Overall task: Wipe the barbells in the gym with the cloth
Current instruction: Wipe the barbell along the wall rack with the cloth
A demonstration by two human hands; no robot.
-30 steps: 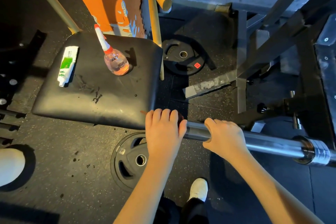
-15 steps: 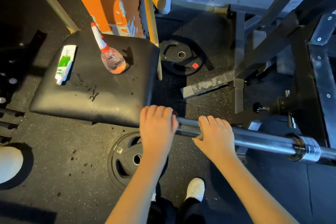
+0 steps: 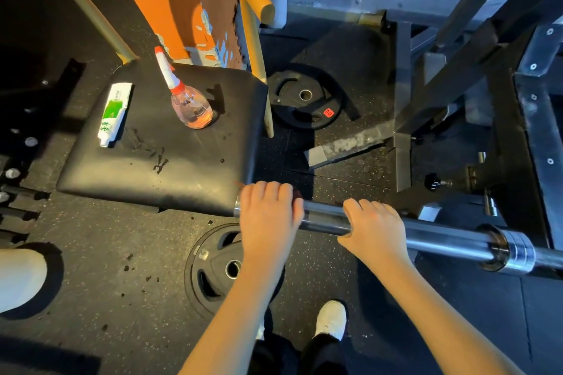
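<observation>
Near 6 o'clock, left hand (image 3: 269, 216) clasps cloth (image 3: 297, 193) on bar (image 3: 441, 233) end; right hand (image 3: 373, 231) grips bar. Wiping likely barely begun.

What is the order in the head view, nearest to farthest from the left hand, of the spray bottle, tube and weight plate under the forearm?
1. Weight plate, on the floor just below the left hand.
2. Spray bottle, on the black seat, ahead and left.
3. Tube, farther left on that seat.
</observation>
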